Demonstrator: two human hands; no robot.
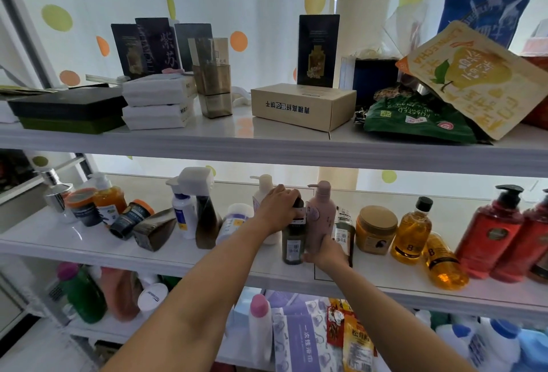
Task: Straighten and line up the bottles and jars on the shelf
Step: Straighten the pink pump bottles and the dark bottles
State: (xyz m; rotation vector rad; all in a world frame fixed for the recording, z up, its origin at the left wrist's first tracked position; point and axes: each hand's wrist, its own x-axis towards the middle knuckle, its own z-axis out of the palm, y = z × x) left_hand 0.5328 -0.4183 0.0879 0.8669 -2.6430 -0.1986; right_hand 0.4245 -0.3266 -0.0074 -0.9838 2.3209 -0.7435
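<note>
On the middle shelf (184,256) my left hand (278,208) grips the top of a dark grey-green bottle (293,242) standing upright. My right hand (324,253) holds the lower part of a pink pump bottle (321,217) right beside it. A dark bottle with a white label (344,232) stands just right of them, partly hidden by my right hand. Further right are a gold-lidded jar (376,229), an upright amber bottle (412,229) and a second amber bottle lying tilted (443,262). To the left, an orange-lidded jar (130,219) lies on its side.
Left of my hands stand a white pump bottle (265,193), a dark spray bottle (206,217), a tipped brown box (155,228) and an orange soap pump (108,198). Red pump bottles (492,232) fill the right end. Boxes and snack bags crowd the top shelf (267,140).
</note>
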